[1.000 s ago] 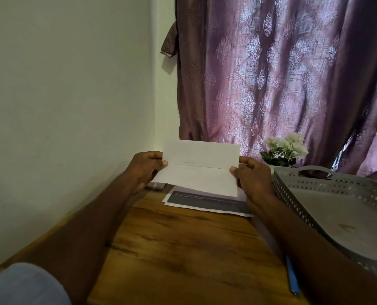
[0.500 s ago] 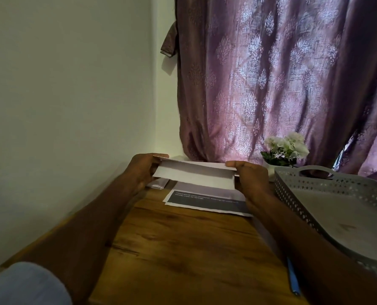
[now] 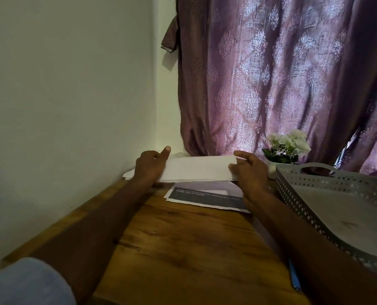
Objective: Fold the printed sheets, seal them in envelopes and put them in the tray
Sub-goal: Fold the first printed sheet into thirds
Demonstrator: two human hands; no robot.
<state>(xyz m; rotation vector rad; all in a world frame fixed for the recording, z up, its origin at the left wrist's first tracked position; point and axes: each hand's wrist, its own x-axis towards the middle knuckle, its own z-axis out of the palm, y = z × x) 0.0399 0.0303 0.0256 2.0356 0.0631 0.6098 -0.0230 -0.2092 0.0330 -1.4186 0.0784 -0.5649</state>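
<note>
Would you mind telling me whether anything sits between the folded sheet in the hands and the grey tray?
Nothing visible does. The folded sheet is held at both ends; the tray lies just beyond the right hand, apparently empty. The potted flowers stand behind that path.

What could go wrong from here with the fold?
1. The folded white sheet is held only at its ends by the left hand and right hand; the edges may slip out of line and crease crooked.
2. It hangs over the printed sheet with the dark band; pressing down could shift or crumple that one.
3. The blue pen lies beside the right forearm and could be knocked away.
</note>
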